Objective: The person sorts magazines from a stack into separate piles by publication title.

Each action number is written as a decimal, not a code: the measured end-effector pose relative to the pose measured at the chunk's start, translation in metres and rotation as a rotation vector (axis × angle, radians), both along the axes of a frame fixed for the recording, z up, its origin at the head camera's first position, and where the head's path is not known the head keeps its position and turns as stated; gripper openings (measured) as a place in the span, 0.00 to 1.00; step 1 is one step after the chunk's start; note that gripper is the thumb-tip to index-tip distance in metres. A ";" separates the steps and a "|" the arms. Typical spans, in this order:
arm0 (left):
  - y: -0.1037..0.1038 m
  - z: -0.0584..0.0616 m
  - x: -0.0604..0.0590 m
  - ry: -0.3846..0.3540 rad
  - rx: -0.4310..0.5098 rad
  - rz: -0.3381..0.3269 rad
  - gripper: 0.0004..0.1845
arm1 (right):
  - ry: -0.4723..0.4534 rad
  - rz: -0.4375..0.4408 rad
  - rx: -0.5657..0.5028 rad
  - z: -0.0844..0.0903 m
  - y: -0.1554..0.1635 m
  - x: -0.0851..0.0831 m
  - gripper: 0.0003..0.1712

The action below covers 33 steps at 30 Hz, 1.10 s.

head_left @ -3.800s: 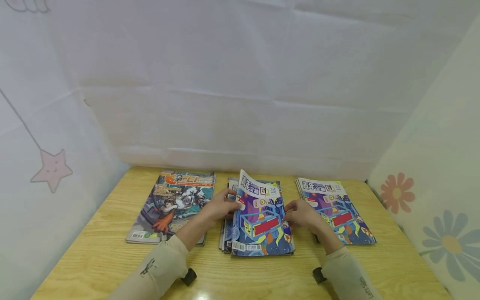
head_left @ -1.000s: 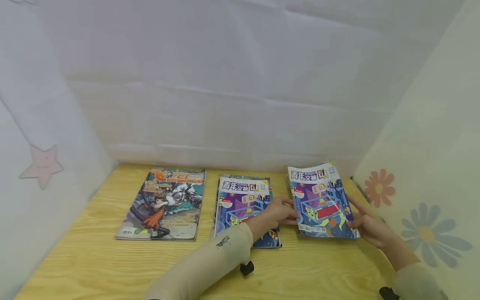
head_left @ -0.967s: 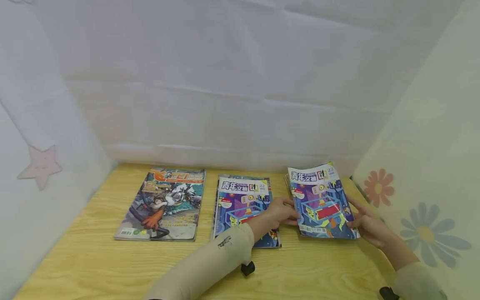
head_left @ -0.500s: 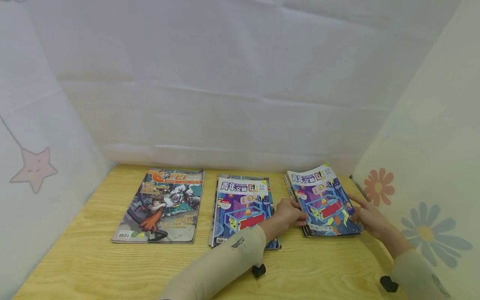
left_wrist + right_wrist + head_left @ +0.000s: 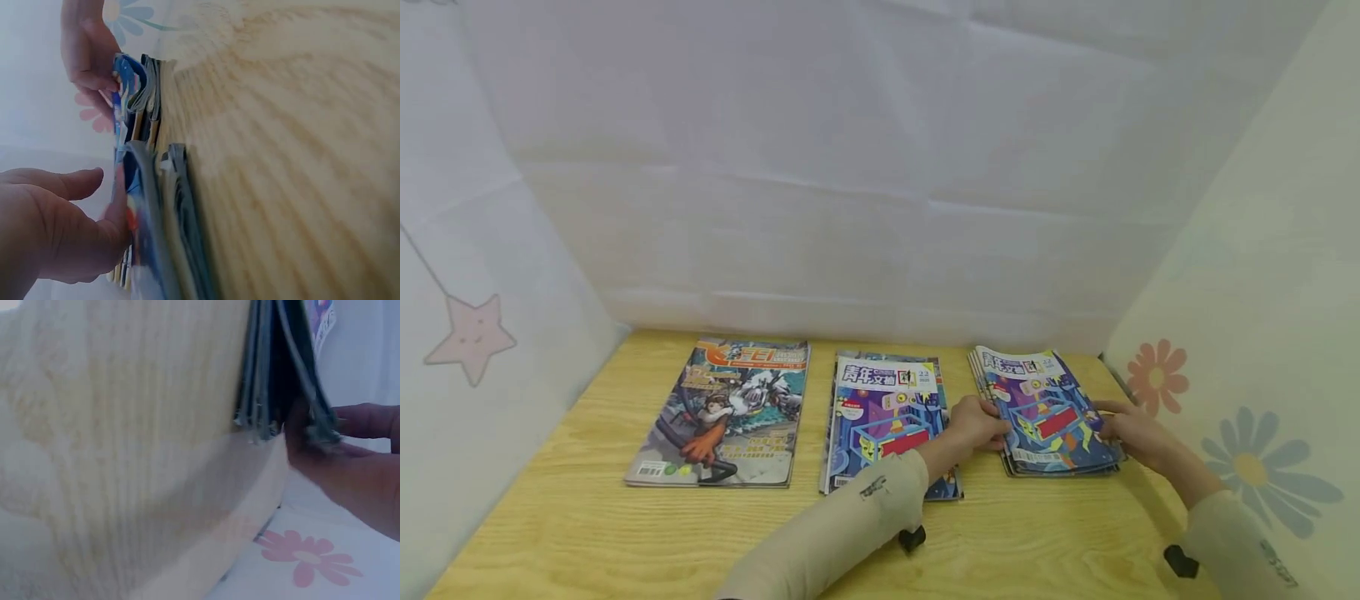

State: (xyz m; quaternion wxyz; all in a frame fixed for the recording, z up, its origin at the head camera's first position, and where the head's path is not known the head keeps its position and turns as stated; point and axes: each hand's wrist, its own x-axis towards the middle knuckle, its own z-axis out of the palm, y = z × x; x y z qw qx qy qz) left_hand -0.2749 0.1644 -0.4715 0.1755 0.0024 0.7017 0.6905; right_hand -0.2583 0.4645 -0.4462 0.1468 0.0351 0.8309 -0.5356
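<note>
Three magazine piles (image 5: 1047, 412) | two hands (image 5: 976, 422) — both on right pile

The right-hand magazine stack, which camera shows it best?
The head view: the right-hand magazine stack lies flat there with its blue cover showing, the left hand and right hand at its sides. The left wrist view shows only blurred page edges of it; the right wrist view shows a dark edge-on corner.

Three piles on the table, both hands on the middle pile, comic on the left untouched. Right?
Not the middle pile. In the head view the left hand and right hand are both on the right-hand pile. The middle pile and the comic are untouched.
</note>
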 end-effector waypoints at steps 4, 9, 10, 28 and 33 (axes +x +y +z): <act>-0.009 0.005 0.004 0.035 -0.028 -0.090 0.12 | -0.009 -0.026 0.138 0.011 -0.001 0.001 0.35; -0.034 0.013 0.008 0.069 0.013 -0.207 0.14 | 0.019 0.020 0.285 0.030 -0.020 0.009 0.33; -0.040 0.016 0.008 0.074 0.023 -0.220 0.14 | 0.032 0.032 0.307 0.034 -0.026 0.012 0.32; -0.137 0.038 0.026 0.341 -0.200 -0.158 0.12 | 0.259 0.229 0.299 0.066 -0.149 0.036 0.25; -0.160 0.041 0.032 0.378 -0.215 -0.100 0.12 | 0.241 0.245 0.193 0.056 -0.173 0.034 0.24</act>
